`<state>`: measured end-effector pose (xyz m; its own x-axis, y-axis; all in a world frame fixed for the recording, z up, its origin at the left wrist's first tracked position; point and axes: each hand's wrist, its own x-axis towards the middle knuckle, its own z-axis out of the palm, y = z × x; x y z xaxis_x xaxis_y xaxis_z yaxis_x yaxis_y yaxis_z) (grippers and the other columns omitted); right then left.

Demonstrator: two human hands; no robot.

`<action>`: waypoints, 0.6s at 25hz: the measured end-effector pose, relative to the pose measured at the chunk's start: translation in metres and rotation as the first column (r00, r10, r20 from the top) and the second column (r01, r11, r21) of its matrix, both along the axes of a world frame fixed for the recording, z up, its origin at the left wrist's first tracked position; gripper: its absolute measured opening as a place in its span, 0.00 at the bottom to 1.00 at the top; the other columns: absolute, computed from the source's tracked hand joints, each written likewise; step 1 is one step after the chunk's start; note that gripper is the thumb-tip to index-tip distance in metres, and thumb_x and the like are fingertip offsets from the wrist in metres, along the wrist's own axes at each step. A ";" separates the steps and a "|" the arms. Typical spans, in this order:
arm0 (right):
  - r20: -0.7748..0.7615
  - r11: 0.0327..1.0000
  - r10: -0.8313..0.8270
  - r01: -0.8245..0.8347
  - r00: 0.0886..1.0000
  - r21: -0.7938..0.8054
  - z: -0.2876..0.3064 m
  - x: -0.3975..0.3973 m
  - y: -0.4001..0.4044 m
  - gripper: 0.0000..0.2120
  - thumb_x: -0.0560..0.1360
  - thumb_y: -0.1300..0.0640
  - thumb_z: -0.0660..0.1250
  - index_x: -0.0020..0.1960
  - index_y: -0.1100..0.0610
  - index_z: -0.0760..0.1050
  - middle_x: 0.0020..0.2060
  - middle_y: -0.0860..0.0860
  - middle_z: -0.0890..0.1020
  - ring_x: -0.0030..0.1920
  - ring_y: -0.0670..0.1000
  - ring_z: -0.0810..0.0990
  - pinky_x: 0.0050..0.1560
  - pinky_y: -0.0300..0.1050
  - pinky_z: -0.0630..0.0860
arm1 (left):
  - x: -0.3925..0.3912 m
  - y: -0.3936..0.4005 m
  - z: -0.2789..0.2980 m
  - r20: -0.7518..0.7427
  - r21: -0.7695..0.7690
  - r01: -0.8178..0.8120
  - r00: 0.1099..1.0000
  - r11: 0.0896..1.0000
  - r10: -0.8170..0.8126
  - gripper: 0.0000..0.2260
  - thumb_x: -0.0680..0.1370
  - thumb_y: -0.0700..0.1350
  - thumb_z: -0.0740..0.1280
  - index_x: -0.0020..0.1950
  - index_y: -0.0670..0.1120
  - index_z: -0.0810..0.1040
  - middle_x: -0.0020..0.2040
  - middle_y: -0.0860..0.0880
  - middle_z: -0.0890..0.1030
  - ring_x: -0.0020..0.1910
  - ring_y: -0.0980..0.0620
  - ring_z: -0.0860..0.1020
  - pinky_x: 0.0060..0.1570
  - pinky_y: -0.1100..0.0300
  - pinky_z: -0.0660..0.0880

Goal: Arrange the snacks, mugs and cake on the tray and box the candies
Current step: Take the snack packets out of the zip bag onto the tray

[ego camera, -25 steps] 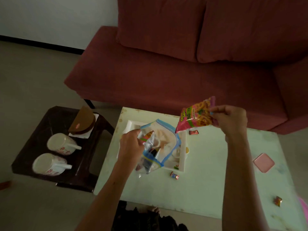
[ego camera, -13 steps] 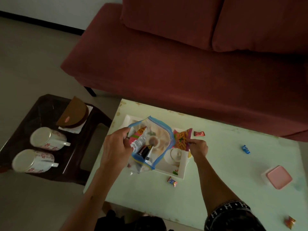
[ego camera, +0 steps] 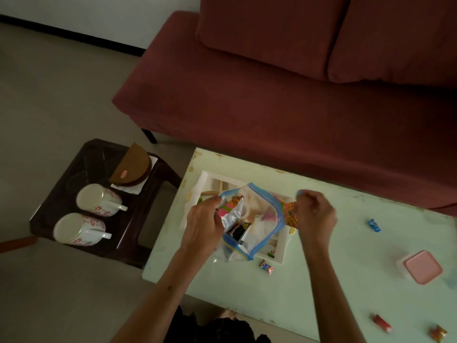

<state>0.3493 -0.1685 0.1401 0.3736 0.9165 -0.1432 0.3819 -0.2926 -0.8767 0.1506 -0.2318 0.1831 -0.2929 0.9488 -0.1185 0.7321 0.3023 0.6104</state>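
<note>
My left hand grips the rim of a clear zip bag with a blue edge. It holds the bag open over the white tray on the pale green table. Several snack packets show inside the bag. My right hand is curled at the edge of an orange snack packet, which lies on the tray's right side, partly hidden by the bag. Two flowered mugs and a half-round brown cake sit on a dark side table to the left.
Wrapped candies lie loose on the table: a blue candy, another candy by the tray's front, and a red candy and an orange candy near the front right. A pink-lidded box stands at the right. A red sofa runs behind the table.
My right hand brought the orange snack packet down from the air onto the tray's right side. My left hand kept holding the bag open. The view shifted right.
</note>
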 end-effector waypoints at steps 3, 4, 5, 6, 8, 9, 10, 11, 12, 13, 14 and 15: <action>0.078 0.836 0.538 -0.520 0.839 -0.176 0.016 -0.058 -0.032 0.07 0.69 0.60 0.69 0.46 0.52 0.82 0.41 0.47 0.85 0.41 0.45 0.82 0.42 0.33 0.74 | 0.004 -0.011 0.009 0.031 0.016 0.047 0.998 0.999 -0.047 0.12 0.72 0.33 0.62 0.54 0.38 0.78 0.47 0.39 0.83 0.47 0.43 0.80 0.46 0.56 0.74; 0.149 0.721 0.688 -0.644 0.711 -0.257 0.012 -0.074 -0.037 0.10 0.70 0.62 0.67 0.50 0.52 0.81 0.48 0.48 0.84 0.47 0.47 0.81 0.45 0.35 0.74 | 0.005 -0.014 0.012 0.040 0.030 0.066 0.997 0.997 -0.068 0.14 0.73 0.34 0.63 0.57 0.39 0.78 0.50 0.41 0.83 0.50 0.44 0.80 0.50 0.57 0.74; 0.236 0.614 0.789 -0.719 0.567 -0.325 0.005 -0.088 -0.040 0.12 0.72 0.63 0.65 0.53 0.53 0.79 0.53 0.50 0.82 0.52 0.50 0.79 0.49 0.39 0.74 | 0.005 -0.018 0.014 0.045 0.037 0.082 0.995 0.996 -0.084 0.16 0.73 0.35 0.64 0.60 0.41 0.77 0.54 0.42 0.83 0.53 0.46 0.80 0.56 0.56 0.75; 0.317 0.534 0.843 -0.751 0.435 -0.389 -0.001 -0.099 -0.042 0.13 0.75 0.63 0.61 0.57 0.54 0.76 0.58 0.52 0.79 0.57 0.53 0.78 0.52 0.45 0.75 | 0.006 -0.021 0.015 0.042 0.034 0.092 0.995 0.995 -0.094 0.17 0.74 0.36 0.63 0.62 0.42 0.76 0.57 0.44 0.81 0.57 0.47 0.79 0.60 0.55 0.74; 0.432 0.439 0.874 -0.744 0.223 -0.504 -0.010 -0.113 -0.046 0.16 0.79 0.63 0.54 0.65 0.61 0.69 0.63 0.58 0.75 0.60 0.59 0.77 0.54 0.53 0.74 | 0.005 -0.026 0.016 0.025 0.020 0.102 0.994 0.995 -0.103 0.17 0.76 0.37 0.62 0.64 0.44 0.74 0.60 0.46 0.80 0.59 0.49 0.77 0.62 0.55 0.72; 0.460 0.409 0.875 -0.740 0.152 -0.535 -0.016 -0.118 -0.049 0.16 0.80 0.62 0.53 0.66 0.63 0.68 0.64 0.60 0.74 0.60 0.60 0.77 0.55 0.54 0.74 | 0.004 -0.029 0.017 0.021 0.013 0.107 0.994 0.994 -0.107 0.17 0.76 0.38 0.61 0.64 0.45 0.74 0.60 0.46 0.80 0.60 0.50 0.76 0.63 0.56 0.72; 0.476 0.387 0.873 -0.746 0.107 -0.542 -0.020 -0.121 -0.053 0.16 0.80 0.63 0.52 0.66 0.64 0.68 0.64 0.60 0.74 0.60 0.60 0.77 0.55 0.54 0.73 | 0.002 -0.031 0.016 0.021 0.006 0.115 0.993 0.993 -0.115 0.16 0.77 0.38 0.61 0.64 0.46 0.74 0.61 0.47 0.79 0.60 0.50 0.76 0.63 0.57 0.71; 0.470 0.368 0.878 -0.759 0.092 -0.537 -0.022 -0.122 -0.054 0.16 0.80 0.63 0.53 0.65 0.64 0.68 0.63 0.60 0.74 0.60 0.60 0.77 0.56 0.54 0.73 | 0.000 -0.033 0.016 0.022 0.000 0.126 0.992 0.992 -0.126 0.16 0.77 0.38 0.61 0.65 0.46 0.74 0.61 0.47 0.79 0.60 0.50 0.76 0.64 0.57 0.71; 0.449 0.360 0.887 -0.774 0.110 -0.521 -0.024 -0.121 -0.054 0.15 0.79 0.63 0.55 0.65 0.63 0.69 0.63 0.60 0.75 0.59 0.61 0.77 0.56 0.54 0.74 | -0.001 -0.035 0.016 0.024 -0.003 0.137 0.990 0.991 -0.137 0.17 0.77 0.38 0.61 0.65 0.45 0.74 0.61 0.47 0.79 0.60 0.50 0.76 0.63 0.58 0.71; 0.412 0.381 0.894 -0.782 0.176 -0.493 -0.024 -0.116 -0.053 0.14 0.78 0.63 0.57 0.63 0.62 0.70 0.61 0.60 0.75 0.57 0.61 0.78 0.55 0.54 0.76 | -0.003 -0.037 0.017 0.027 -0.004 0.142 0.990 0.990 -0.141 0.17 0.76 0.37 0.61 0.64 0.45 0.74 0.61 0.46 0.79 0.60 0.50 0.76 0.63 0.58 0.72; 0.378 0.408 0.895 -0.778 0.238 -0.477 -0.023 -0.110 -0.053 0.12 0.77 0.63 0.58 0.60 0.62 0.72 0.59 0.59 0.75 0.54 0.60 0.79 0.53 0.53 0.77 | -0.004 -0.038 0.017 0.030 -0.004 0.137 0.990 0.991 -0.137 0.17 0.76 0.37 0.61 0.64 0.45 0.74 0.60 0.46 0.80 0.59 0.50 0.77 0.62 0.57 0.72; 0.354 0.440 0.888 -0.769 0.295 -0.464 -0.022 -0.104 -0.052 0.11 0.76 0.64 0.60 0.56 0.61 0.75 0.58 0.58 0.74 0.51 0.59 0.80 0.51 0.52 0.78 | -0.005 -0.039 0.018 0.031 0.002 0.125 0.992 0.992 -0.125 0.17 0.75 0.36 0.62 0.63 0.44 0.75 0.59 0.45 0.80 0.58 0.49 0.78 0.61 0.58 0.73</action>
<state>0.2456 -0.2209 0.1181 -0.5129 0.7545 -0.4094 0.8353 0.3287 -0.4407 0.1456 -0.2704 0.2013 -0.1684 0.9777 -0.1258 0.7449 0.2098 0.6333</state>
